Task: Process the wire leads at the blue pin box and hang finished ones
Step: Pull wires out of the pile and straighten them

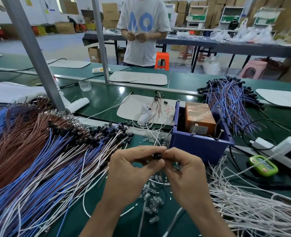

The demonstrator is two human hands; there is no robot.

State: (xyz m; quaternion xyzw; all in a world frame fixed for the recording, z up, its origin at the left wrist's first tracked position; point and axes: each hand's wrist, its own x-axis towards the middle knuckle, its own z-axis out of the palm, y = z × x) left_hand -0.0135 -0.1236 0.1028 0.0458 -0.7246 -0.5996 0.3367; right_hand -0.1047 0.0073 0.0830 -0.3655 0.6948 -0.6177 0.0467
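Observation:
My left hand [132,170] and my right hand [184,170] meet above the green bench. Together they pinch a small black cap [157,156] on the end of a thin white wire lead [156,142]. Just behind and right of my hands stands the blue pin box [199,144], with an orange taped block [199,117] inside it. A large heap of blue, white and brown leads with black caps [55,151] spreads to my left. Loose white leads [244,199] lie at my right. Small clear bulbs [151,199] are scattered under my hands.
A bundle of blue and brown leads [230,103] lies behind the box. A green timer [263,165] and a white power strip [264,143] sit at the right. A grey post [38,59] rises at the left. A person in a white shirt [143,31] stands across the bench.

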